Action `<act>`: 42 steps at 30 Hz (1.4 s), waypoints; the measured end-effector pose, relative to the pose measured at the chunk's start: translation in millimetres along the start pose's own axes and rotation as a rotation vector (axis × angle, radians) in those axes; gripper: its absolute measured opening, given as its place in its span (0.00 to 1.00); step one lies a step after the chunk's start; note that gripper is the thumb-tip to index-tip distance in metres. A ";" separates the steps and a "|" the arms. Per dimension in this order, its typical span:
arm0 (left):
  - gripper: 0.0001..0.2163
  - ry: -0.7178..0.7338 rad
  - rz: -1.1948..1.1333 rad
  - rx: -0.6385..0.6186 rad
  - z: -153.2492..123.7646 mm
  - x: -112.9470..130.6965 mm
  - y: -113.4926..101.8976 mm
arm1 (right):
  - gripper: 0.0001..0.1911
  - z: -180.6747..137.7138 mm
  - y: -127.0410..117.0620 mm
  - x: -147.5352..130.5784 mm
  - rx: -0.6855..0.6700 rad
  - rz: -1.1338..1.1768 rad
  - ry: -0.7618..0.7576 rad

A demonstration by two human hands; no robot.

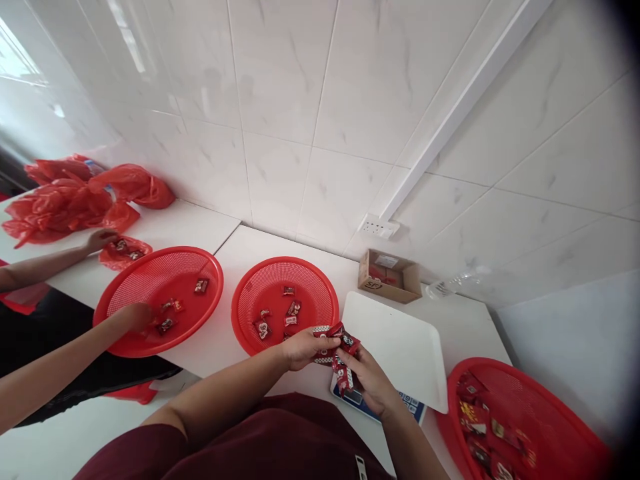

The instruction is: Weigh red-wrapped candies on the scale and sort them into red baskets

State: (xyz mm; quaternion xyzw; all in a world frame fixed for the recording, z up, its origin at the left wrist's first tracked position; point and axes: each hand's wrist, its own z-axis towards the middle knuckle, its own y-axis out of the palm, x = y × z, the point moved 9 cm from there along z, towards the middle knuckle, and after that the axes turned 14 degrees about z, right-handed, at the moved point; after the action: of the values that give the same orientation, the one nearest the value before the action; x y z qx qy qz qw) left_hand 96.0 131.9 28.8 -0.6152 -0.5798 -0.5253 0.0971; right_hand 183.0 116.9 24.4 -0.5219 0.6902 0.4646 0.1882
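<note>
My left hand (300, 350) and my right hand (370, 380) meet in front of my body, fingers closed around several small red printed packets (345, 340). Some packets have white polka-dot edges, and what is inside them I cannot make out. Just beyond my left hand stands a round red plastic basket (240, 283) with a few similar packets (294, 308) on its bottom. Below my right hand is a digital scale with a blue keypad (410, 402), partly hidden by my forearm. Its large white tray (400, 340) lies on top.
A co-worker's hand (133, 319) reaches into another red basket (213, 257), the other touching a red bag (145, 248) of packets. Red plastic bags (55, 207) lie far left. A cardboard box (390, 288) and clear plastic container (445, 287) stand by the wall. A fuller red basket (550, 407) is at right.
</note>
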 end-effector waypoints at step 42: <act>0.05 -0.261 -0.256 0.399 -38.6 -36.2 -55.3 | 0.17 21.3 -153.6 -20.9 0.394 0.672 -0.309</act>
State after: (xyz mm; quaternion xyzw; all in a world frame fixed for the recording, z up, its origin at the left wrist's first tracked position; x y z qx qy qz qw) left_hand 38.4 98.7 -9.3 -0.5682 -0.7525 -0.3247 0.0738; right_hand 323.7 142.5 -38.9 -0.1459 0.8614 0.4320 0.2239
